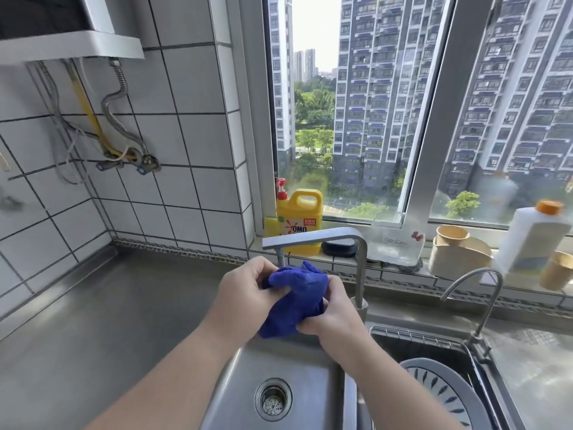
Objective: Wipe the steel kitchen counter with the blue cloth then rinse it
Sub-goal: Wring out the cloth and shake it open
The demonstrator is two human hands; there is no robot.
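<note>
Your left hand (245, 293) and right hand (333, 311) both clench the crumpled blue cloth (294, 301), held over the left basin of the steel sink (235, 370), directly under the angular steel faucet (313, 238) spout.

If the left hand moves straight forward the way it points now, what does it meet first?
Most likely the blue cloth, which the left hand already grips; beyond it the right hand. Depth is unclear.
</note>
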